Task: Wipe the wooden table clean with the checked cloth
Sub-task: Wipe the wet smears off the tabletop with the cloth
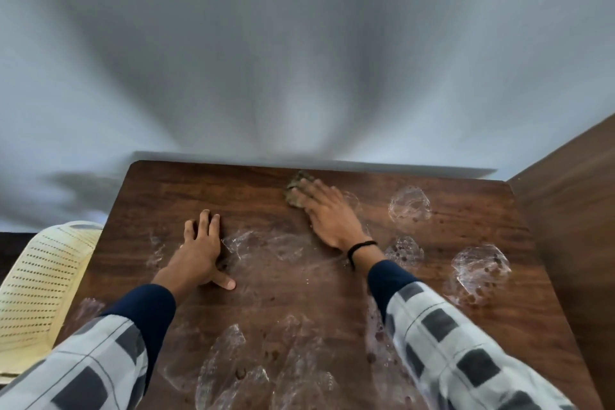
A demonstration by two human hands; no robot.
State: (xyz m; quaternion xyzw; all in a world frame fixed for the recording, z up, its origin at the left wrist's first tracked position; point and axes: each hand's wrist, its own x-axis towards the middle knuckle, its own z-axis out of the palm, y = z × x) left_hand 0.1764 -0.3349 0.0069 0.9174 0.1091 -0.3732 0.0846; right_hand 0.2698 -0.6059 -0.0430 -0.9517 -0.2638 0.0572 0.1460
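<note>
Wooden table point(159, 196) under the left hand point(199, 253), fingers spread flat; right hand point(329, 216) presses straight fingers point(316, 189) onto the bunched cloth point(294, 190), which pokes beyond their tips.

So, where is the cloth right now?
In the head view the cloth lies near the far edge of the wooden table, slightly right of centre, pressed under the fingers of the right hand.

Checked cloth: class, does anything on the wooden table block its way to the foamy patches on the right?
Nothing visible does. The right hand presses the crumpled checked cloth near the far edge of the brown wooden table; only wood separates it from the nearest white foamy patch.
</note>
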